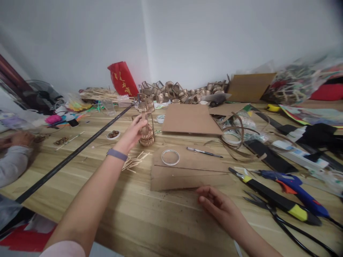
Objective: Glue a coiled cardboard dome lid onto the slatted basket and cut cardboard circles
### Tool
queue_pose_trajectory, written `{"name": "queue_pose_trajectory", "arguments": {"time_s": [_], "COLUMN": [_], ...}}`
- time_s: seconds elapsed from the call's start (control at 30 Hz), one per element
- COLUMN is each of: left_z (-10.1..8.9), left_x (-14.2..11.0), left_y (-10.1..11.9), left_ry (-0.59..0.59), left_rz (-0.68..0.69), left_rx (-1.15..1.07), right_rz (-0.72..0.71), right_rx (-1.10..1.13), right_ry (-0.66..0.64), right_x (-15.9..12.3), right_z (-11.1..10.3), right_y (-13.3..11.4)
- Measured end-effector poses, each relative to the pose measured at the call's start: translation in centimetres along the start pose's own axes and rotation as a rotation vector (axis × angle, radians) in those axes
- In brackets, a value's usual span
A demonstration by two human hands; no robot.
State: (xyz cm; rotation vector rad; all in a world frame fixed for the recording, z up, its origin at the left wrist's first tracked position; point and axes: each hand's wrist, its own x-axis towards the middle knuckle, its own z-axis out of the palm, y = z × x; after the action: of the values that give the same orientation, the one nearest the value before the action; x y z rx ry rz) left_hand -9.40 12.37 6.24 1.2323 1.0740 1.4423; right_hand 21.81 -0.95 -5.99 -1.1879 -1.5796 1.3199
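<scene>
My left hand [135, 132] reaches out over the table, its fingers closed on the brown handle of a small striped basket [147, 138]. Part of the basket is hidden behind the fingers. Loose thin wooden sticks [132, 163] lie just below that wrist. My right hand [217, 205] is at the near edge of a flat cardboard piece [171, 178], with loosely curled fingers apart and nothing in them. On this cardboard are a white ring [170, 157] and a pen [204, 152].
Right of my right hand lie scissors [272, 208], a yellow-black cutter [278, 198] and a blue glue gun [294, 189]. Many small baskets [184, 93] are heaped by the wall. A dark bar [77, 151] crosses the left side; beyond it is another person's sleeve [13, 164].
</scene>
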Motion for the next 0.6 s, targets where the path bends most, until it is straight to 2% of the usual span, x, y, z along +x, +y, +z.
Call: {"name": "queue_pose_trajectory", "arguments": {"time_s": [0.13, 0.23, 0.4, 0.5, 0.6], "left_z": [0.9, 1.5, 2.6, 3.7, 4.9], "left_x": [1.4, 0.9, -2.0, -4.1, -6.0], "left_y": [0.1, 1.3, 4.5, 5.9, 6.5], "left_ry": [0.054, 0.047, -0.053, -0.112, -0.175], "left_rz": [0.012, 0.011, 0.035, -0.034, -0.086], "left_rx": [-0.298, -0.337, -0.314, -0.322, -0.302], "right_rz": [0.003, 0.001, 0.044, 0.066, 0.085], "right_rx": [0.051, 0.091, 0.105, 0.105, 0.080], "right_ry": [-0.003, 0.003, 0.019, 0.034, 0.032], "right_x": [0.0, -0.1, -0.2, -0.3, -0.2], "right_z": [-0.1, -0.4, -0.7, -0.7, -0.7], "right_y": [1.2, 0.5, -1.7, -2.2, -2.0]}}
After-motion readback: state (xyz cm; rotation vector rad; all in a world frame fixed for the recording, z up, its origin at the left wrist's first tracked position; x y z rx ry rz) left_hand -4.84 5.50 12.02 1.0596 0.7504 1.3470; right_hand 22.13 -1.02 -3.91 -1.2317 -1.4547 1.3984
